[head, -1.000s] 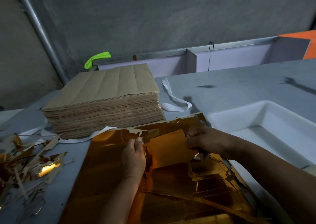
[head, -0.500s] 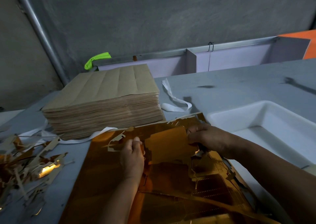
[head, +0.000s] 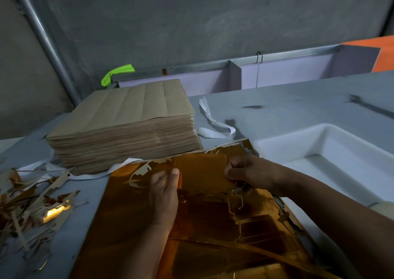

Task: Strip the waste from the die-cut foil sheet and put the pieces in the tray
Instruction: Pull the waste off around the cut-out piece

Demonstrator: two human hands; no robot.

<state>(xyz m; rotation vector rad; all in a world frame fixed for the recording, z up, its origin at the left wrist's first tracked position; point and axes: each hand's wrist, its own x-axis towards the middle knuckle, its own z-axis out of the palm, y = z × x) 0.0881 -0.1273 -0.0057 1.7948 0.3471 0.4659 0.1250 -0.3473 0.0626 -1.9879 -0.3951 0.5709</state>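
In the head view, a white plastic tray (head: 345,148) with rounded corners sits on the grey surface (head: 287,108) at the right, just beside the foil sheet (head: 128,225); its smooth floor and walls are in view. The sheet lies flat in front of the person. It is mirror-glossy and orange-gold, with die-cut outlines and dashed perforations. Both hands grip a rectangular piece (head: 202,170) at its far end: the left hand (head: 164,195) pinches the left edge with its thumb on top, and the right hand (head: 251,172) is curled on the right edge. Jagged foil scraps (head: 32,210) are heaped at the left. Behind the sheet stands a thick stack of creased brown paper (head: 128,125), with a white strap (head: 213,125) beside it.
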